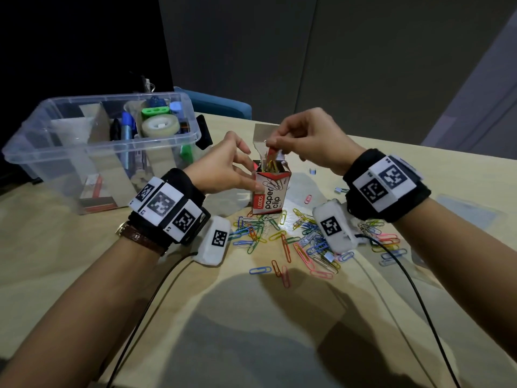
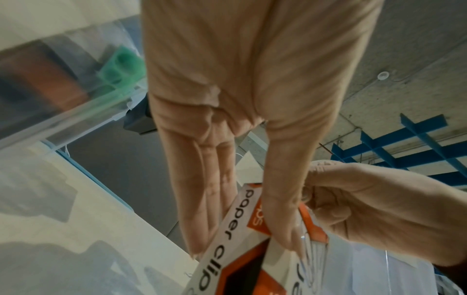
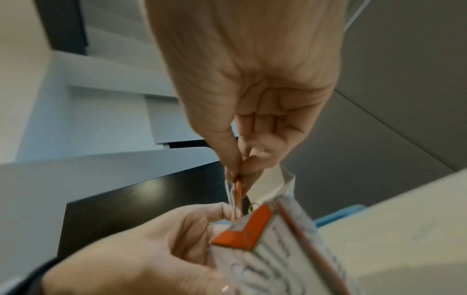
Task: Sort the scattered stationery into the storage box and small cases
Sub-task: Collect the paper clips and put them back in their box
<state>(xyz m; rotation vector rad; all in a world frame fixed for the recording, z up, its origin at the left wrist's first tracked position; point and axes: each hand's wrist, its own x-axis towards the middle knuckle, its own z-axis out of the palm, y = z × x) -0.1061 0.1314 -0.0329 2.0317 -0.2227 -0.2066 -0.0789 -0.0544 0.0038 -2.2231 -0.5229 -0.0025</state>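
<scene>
A red-and-white paper clip box (image 1: pixel 270 196) stands upright on the table, its top flaps open and coloured clips showing inside. My left hand (image 1: pixel 251 170) grips it, thumb on the front face and fingers behind; the left wrist view shows the same hold on the box (image 2: pixel 227 249). Just above the opening, my right hand (image 1: pixel 270 144) pinches a red paper clip (image 1: pixel 271 158) between thumb and forefinger. In the right wrist view the red clip (image 3: pixel 237 189) hangs from the pinch over the box (image 3: pixel 265 249). Several coloured paper clips (image 1: pixel 293 239) lie scattered in front of the box.
A clear storage box (image 1: pixel 84 152) at the left holds a tape roll (image 1: pixel 159 126), markers and a green piece. Small metal clips (image 1: pixel 339 189) lie right of the carton. Black wrist cables (image 1: pixel 405 275) trail over the near table. A blue chair (image 1: pixel 223 106) sits behind.
</scene>
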